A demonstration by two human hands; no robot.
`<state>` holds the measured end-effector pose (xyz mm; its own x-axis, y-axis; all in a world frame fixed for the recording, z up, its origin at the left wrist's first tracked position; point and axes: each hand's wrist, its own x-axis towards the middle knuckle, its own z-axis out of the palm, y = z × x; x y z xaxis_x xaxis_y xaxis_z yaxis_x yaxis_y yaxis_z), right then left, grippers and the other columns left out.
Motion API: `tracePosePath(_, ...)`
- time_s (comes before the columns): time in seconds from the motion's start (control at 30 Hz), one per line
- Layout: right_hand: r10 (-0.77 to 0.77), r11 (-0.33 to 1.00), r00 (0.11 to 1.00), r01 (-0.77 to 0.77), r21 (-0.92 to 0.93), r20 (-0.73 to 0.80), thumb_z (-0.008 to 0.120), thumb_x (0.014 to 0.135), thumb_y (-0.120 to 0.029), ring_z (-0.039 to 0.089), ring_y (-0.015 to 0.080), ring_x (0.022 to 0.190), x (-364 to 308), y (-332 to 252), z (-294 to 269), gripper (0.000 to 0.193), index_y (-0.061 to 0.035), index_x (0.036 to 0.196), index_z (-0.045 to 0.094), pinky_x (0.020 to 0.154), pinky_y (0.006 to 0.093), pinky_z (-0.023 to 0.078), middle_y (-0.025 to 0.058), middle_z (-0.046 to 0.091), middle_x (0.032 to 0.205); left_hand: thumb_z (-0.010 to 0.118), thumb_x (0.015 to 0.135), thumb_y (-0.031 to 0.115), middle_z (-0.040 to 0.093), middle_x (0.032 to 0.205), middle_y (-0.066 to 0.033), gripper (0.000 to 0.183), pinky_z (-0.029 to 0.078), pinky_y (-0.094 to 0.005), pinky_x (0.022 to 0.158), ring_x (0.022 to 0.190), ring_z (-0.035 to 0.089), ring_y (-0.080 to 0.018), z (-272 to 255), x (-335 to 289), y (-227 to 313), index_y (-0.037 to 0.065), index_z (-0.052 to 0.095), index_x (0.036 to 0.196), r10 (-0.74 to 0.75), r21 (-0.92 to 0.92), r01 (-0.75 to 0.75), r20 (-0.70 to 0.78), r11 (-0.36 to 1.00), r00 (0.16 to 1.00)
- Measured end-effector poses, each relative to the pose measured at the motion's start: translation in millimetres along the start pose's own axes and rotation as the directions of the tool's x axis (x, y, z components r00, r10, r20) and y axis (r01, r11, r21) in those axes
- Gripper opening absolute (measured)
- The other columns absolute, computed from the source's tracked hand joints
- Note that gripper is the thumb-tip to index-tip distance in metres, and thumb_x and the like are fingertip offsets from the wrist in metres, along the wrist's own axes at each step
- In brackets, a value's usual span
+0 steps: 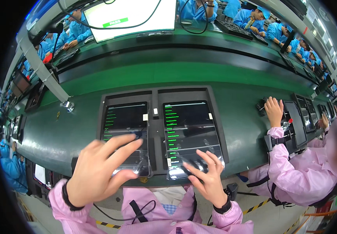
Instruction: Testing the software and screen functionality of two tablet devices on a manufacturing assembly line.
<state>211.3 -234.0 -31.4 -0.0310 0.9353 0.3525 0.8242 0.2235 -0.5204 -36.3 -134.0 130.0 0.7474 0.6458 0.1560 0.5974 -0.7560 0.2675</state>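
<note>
Two tablets lie side by side in a dark grey foam tray [155, 128] on the green bench, their dark screens lit with rows of green text. Over the lower part of the left tablet [125, 115] hovers my left hand [102, 167], fingers spread and holding nothing; whether a fingertip touches the glass I cannot make out. At the lower right of the right tablet [188, 128] is my right hand [209, 177], its fingers apart and empty, close to the screen. Small white labels stick to both tablets. Black bands circle both my wrists.
A large monitor [133, 19] stands beyond the bench, with cables hanging before it. A metal post [45, 74] rises at the left. To the right, a person in pink [305, 167] reaches over a black fixture [295, 124]. Several people in blue sit at the far line.
</note>
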Motion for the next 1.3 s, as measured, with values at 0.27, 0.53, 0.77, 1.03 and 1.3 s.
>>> tracePosePath(0.27, 0.024, 0.998, 0.995, -0.017, -0.066, 0.102, 0.065, 0.081, -0.027, 0.025, 0.0358, 0.130, 18, -10, 17, 0.028, -0.0209, 0.107, 0.069, 0.102, 0.0480, 0.021, 0.0077, 0.039, 0.139, 0.041, 0.093, 0.035, 0.057, 0.116, -0.0185, 0.045, 0.046, -0.0385, 0.079, 0.092, 0.059, -0.0372, 27, -99, -50, 0.001, 0.056, 0.118, -0.388, -0.292, 0.355, -0.063, 0.888, 0.919)
tracePosePath(0.53, 0.147, 0.989, 0.966, -0.148, 0.011, -0.211, 0.051, 0.086, -0.024, 0.029, 0.0359, 0.128, 10, -33, 18, 0.027, -0.0158, 0.102, 0.072, 0.107, 0.0474, 0.016, 0.0157, 0.044, 0.132, 0.038, 0.093, 0.035, 0.039, 0.138, -0.0205, 0.042, 0.020, -0.0511, 0.108, 0.127, 0.033, -0.0393, 63, -136, -93, 0.011, 0.060, 0.119, -0.372, 0.060, 0.391, -0.204, 0.919, 0.906)
tracePosePath(0.77, 0.081, 0.951, 0.995, -0.058, 0.304, -0.064, 0.053, 0.079, -0.022, 0.043, 0.0322, 0.110, -8, -72, 40, 0.027, -0.0095, 0.093, 0.071, 0.092, 0.0429, 0.032, 0.0151, 0.052, 0.117, 0.052, 0.083, 0.018, 0.032, 0.142, -0.0177, 0.037, 0.014, -0.0520, 0.110, 0.132, 0.025, -0.0380, 96, -127, -104, 0.019, 0.062, 0.119, -0.400, -0.059, 0.396, -0.148, 0.916, 0.904)
tracePosePath(1.03, -0.081, 0.539, 0.870, -0.373, 0.755, 0.487, 0.062, 0.084, -0.017, 0.054, 0.0257, 0.111, -24, -106, 80, 0.039, 0.0002, 0.118, 0.056, 0.094, 0.0363, 0.042, 0.0161, 0.058, 0.116, 0.030, 0.096, 0.041, 0.041, 0.135, -0.0191, 0.049, 0.022, -0.0494, 0.104, 0.128, 0.033, -0.0359, 88, -130, -91, 0.010, 0.061, 0.117, -0.325, 0.035, 0.389, -0.485, 0.920, 0.812)
tracePosePath(1.3, -0.378, 0.335, 0.683, -0.528, 0.780, 0.625, 0.068, 0.084, -0.024, 0.045, 0.0247, 0.123, -24, -156, 152, 0.075, 0.0004, 0.141, 0.026, 0.103, 0.0337, 0.034, 0.0198, 0.046, 0.131, 0.034, 0.094, 0.036, 0.056, 0.113, -0.0117, 0.043, 0.034, -0.0448, 0.090, 0.110, 0.044, -0.0282, 113, -122, -41, 0.014, 0.071, 0.091, -0.106, 0.010, 0.172, -0.754, 0.985, 0.648)
